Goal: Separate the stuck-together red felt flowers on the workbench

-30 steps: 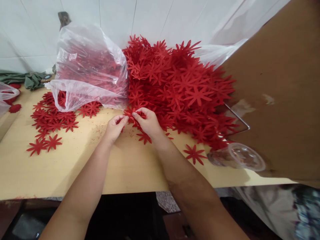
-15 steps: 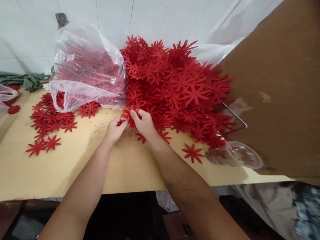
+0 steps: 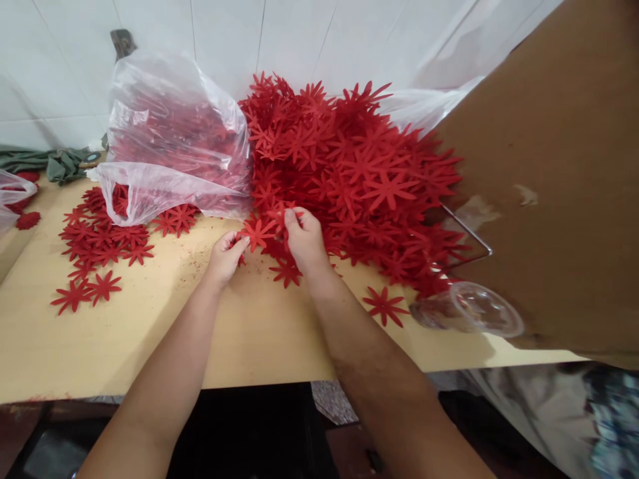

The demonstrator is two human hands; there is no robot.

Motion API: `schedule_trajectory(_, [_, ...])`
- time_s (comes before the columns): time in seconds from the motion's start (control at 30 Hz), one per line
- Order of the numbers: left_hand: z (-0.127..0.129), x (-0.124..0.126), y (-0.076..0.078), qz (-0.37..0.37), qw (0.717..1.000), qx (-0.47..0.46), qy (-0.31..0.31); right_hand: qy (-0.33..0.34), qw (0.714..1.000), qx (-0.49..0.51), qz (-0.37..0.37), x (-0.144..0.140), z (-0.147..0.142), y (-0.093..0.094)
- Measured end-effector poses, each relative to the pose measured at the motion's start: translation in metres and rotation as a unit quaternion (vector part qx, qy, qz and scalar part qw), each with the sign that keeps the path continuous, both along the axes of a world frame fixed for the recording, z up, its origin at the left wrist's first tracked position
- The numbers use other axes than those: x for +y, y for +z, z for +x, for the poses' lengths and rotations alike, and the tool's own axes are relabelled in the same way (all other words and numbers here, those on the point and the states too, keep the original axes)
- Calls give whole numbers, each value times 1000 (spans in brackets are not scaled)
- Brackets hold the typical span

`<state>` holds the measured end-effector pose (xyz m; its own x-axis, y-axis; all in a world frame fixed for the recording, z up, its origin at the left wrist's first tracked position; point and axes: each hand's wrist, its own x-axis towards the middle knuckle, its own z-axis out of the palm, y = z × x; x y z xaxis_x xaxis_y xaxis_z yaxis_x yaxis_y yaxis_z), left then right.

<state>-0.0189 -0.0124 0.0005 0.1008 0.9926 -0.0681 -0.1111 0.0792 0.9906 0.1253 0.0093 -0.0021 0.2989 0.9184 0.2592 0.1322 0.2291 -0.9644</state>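
Red star-shaped felt flower (image 3: pixel 256 233), pinched by left hand (image 3: pixel 224 256), peels from the near pile edge (image 3: pixel 349 173) while right hand (image 3: pixel 304 239) grips neighbouring pieces.

Both forearms are bare to the frame's lower edge, with no sleeve, watch or ring showing. The left hand (image 3: pixel 224 256) and right hand (image 3: pixel 305 241) are ungloved, nails short.

The felt flower cutouts (image 3: pixel 349 173) in the big heap are plain bright red, as is the single flower cutout (image 3: pixel 257 233). The plastic bag (image 3: pixel 170 153) is clear, tinted red by its contents. The tabletop (image 3: pixel 150 332) is pale yellow wood, the cardboard sheet (image 3: pixel 559 166) brown, the wall tiles (image 3: pixel 224 33) white, the cloth (image 3: pixel 50 161) dull green.
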Motion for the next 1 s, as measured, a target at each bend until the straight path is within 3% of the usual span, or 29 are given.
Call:
schedule_trajectory(0.2, [0,6,-2,2,999,-51,14,139,983,-106,50,-20,-33,4])
schedule_trajectory(0.3, [-1,11,-3,-18,995,-92,26,160,968,-183,58,-27,-45,5])
schedule_trajectory(0.47, [-3,14,-5,-30,992,-119,44,132,966,-221,36,-23,-45,1])
schedule_trajectory(0.6, [-3,13,-7,-70,976,-196,60,152,957,-246,30,-26,-45,1])
schedule_trajectory(0.7, [-2,9,-2,-102,961,-257,27,142,946,-292,1,-31,-49,3])
schedule_trajectory(0.83, [1,2,7,-117,952,-275,-62,118,935,-335,-11,-32,-48,5])
schedule_trajectory(0.93, [1,-3,9,-119,957,-241,-109,99,934,-342,17,-28,-30,12])
schedule_trajectory(1.0, [1,-4,9,-109,968,-201,-100,71,939,-335,32,-26,-7,21])
